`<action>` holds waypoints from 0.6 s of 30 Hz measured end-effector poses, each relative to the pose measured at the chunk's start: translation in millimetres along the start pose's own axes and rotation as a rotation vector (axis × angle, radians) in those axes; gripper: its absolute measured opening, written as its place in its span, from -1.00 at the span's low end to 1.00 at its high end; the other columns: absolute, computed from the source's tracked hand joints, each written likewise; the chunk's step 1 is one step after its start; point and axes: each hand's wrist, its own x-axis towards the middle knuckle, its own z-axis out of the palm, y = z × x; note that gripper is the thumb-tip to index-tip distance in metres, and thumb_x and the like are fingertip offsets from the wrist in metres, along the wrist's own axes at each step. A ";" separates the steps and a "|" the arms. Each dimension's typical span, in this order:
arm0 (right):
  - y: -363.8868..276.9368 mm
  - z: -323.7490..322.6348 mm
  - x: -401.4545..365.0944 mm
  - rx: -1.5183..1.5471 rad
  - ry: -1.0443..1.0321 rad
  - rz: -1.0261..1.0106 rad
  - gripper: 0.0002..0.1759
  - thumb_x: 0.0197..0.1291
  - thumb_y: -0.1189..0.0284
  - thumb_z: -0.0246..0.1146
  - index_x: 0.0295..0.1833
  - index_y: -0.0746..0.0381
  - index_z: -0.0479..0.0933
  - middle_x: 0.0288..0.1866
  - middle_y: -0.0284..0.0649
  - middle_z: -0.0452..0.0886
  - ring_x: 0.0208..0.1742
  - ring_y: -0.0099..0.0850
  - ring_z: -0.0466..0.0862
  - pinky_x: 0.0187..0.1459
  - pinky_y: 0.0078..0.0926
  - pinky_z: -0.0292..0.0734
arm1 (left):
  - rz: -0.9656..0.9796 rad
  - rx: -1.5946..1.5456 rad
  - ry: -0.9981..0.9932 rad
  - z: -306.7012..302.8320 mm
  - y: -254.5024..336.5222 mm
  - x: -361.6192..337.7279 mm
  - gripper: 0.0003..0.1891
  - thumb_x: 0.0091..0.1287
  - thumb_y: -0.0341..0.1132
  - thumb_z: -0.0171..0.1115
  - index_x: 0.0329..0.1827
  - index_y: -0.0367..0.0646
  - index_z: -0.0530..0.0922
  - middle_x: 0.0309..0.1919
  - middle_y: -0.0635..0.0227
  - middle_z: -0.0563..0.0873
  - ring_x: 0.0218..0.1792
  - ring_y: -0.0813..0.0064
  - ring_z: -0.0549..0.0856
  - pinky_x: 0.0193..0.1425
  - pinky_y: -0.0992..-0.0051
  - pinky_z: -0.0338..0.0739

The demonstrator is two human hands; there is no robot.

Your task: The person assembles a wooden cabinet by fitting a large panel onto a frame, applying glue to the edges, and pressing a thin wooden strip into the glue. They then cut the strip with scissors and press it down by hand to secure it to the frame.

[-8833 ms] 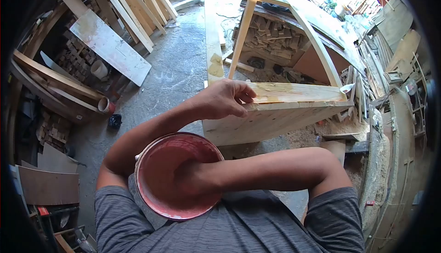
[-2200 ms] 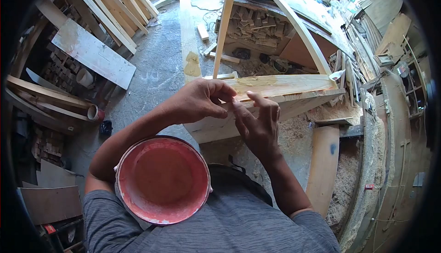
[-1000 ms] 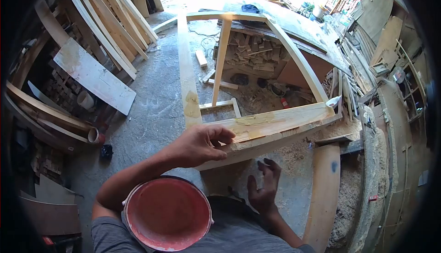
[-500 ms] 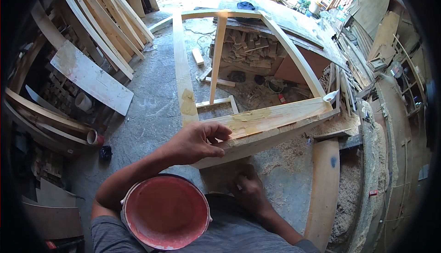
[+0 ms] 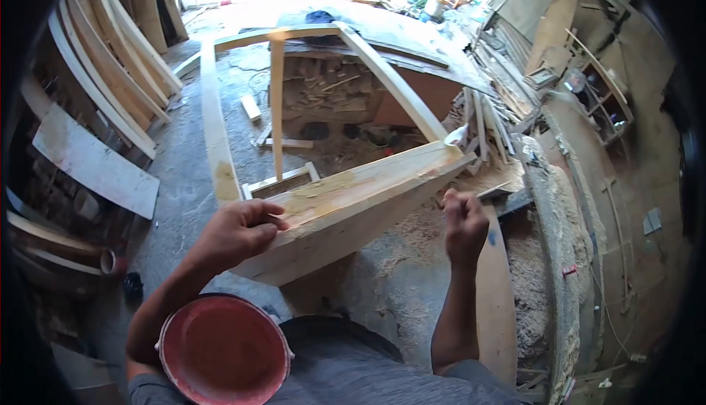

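The board (image 5: 368,199) is pale bare wood, sawn smooth, with a yellowish smear (image 5: 323,187) shining wet on top. The bucket (image 5: 220,350) is red plastic, dull and scuffed inside. Rough grey concrete floor (image 5: 176,177), powdery sawdust (image 5: 419,239).

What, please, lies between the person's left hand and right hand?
In the head view, the frame's wooden rail, smeared with yellowish paste, spans most of the gap from the left hand toward the right hand; sawdust-strewn floor fills the rest.
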 end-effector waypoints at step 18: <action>114.8 9.1 211.3 -0.092 -0.452 0.020 -0.70 0.32 0.23 0.42 -0.07 0.26 0.73 -0.20 -0.25 0.77 -0.18 -0.48 0.67 -0.06 -0.44 0.54 | 0.211 0.571 0.221 2.0 3.0 -5.4 -0.78 0.47 -0.33 0.29 0.01 -0.30 0.70 -0.41 0.27 0.76 -0.34 0.59 0.70 -0.20 0.42 0.60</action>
